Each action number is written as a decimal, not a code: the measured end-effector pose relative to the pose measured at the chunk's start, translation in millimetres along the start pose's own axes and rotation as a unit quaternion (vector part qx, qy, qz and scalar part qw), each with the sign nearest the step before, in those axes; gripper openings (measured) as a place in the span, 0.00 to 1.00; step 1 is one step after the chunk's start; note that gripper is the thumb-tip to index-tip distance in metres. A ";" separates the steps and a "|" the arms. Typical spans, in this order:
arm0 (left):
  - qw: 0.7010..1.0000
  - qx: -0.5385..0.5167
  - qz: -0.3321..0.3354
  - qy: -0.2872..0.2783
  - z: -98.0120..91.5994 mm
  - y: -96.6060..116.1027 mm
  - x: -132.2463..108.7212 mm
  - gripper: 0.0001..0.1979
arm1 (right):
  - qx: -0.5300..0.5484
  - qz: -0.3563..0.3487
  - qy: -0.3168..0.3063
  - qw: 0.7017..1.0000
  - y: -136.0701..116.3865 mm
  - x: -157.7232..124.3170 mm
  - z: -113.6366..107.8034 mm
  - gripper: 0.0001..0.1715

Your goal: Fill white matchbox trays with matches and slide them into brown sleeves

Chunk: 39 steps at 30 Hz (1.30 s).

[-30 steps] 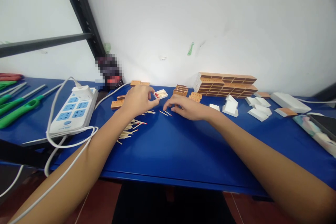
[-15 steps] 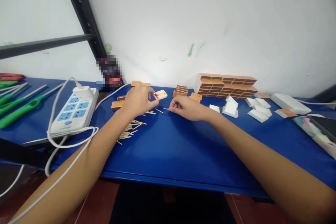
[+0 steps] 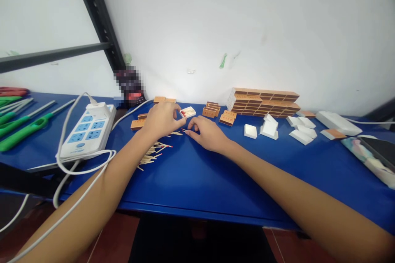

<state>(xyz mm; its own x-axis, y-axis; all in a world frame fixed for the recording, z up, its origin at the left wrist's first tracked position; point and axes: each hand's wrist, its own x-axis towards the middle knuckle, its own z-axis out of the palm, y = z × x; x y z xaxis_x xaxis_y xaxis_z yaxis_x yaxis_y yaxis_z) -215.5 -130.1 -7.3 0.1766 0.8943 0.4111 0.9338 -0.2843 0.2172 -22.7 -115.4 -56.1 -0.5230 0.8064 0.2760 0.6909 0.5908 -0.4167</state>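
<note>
My left hand [image 3: 163, 118] grips the near left end of a small white matchbox tray [image 3: 189, 111] between thumb and fingers. Red-tipped matches lie inside it, partly covered by my fingers. Just below the tray, my right hand [image 3: 208, 132] is low over the table with thumb and forefinger closed at a match [image 3: 183, 130]; only its dark red head end shows clearly. A loose heap of matches [image 3: 151, 157] lies on the blue table beside my left forearm, and a few more [image 3: 175, 133] lie under my left hand.
Orange-brown matchbox sleeves [image 3: 211, 109] stand behind my hands, with a stacked wall of matchboxes [image 3: 265, 102] at the back right. White empty trays [image 3: 250, 131] lie scattered to the right. A power strip [image 3: 88, 129] with looping white cable and green lighters [image 3: 27, 131] occupy the left.
My right hand has moved left and slightly down, its fingertips now under the tray near the loose matches. My left hand and the tray have stayed almost still.
</note>
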 end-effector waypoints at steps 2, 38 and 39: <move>1.000 0.003 -0.004 -0.005 0.2 -0.1 0.0 0.14 | -0.003 0.004 -0.013 1.000 -1.0 1.5 0.5 0.05; 0.997 0.006 -0.005 0.078 -1.1 -1.9 1.0 0.10 | 0.011 -0.038 -0.013 0.999 -17.4 5.9 9.5 0.07; 0.997 0.008 -0.003 0.073 -0.4 -2.2 1.0 0.10 | 0.000 -0.028 -0.022 0.999 -17.5 6.7 8.6 0.07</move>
<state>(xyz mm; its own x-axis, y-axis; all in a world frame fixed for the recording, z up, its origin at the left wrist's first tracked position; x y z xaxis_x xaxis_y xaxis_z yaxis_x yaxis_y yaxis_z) -217.4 -128.7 -7.0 0.1242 0.8357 0.5350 0.9398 -0.2720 0.2067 -42.6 -120.5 -54.4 -0.5830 0.7694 0.2609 0.6595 0.6357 -0.4011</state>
